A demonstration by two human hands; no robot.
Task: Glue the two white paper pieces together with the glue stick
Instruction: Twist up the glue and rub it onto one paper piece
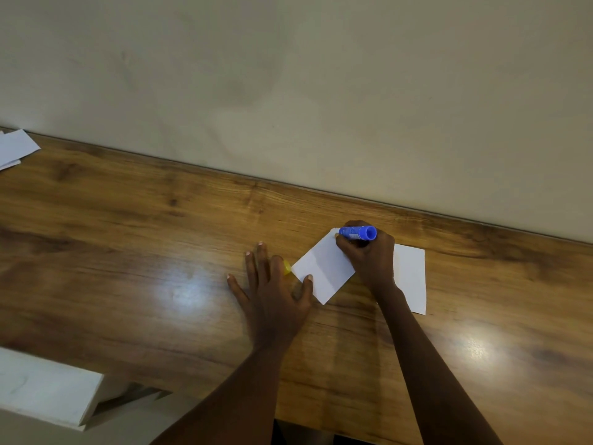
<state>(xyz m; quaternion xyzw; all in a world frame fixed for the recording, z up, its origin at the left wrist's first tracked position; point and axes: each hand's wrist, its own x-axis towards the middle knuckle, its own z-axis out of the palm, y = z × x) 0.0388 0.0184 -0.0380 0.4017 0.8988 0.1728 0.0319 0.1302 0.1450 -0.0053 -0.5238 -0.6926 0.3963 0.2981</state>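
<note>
A white paper piece (322,268) lies tilted on the wooden table (128,236). My right hand (369,255) grips a blue glue stick (357,233) and holds it at the paper's far corner. A second white paper piece (410,277) lies to the right, partly hidden under my right wrist. My left hand (272,287) rests flat with fingers spread, its thumb pressing the first paper's near left edge. A small yellow cap (287,267) peeks out between my left hand and the paper.
More white paper sheets (14,147) lie at the far left by the wall. A white box-like object (48,387) sits off the table's near left edge. A beige wall (321,91) runs along the table's back.
</note>
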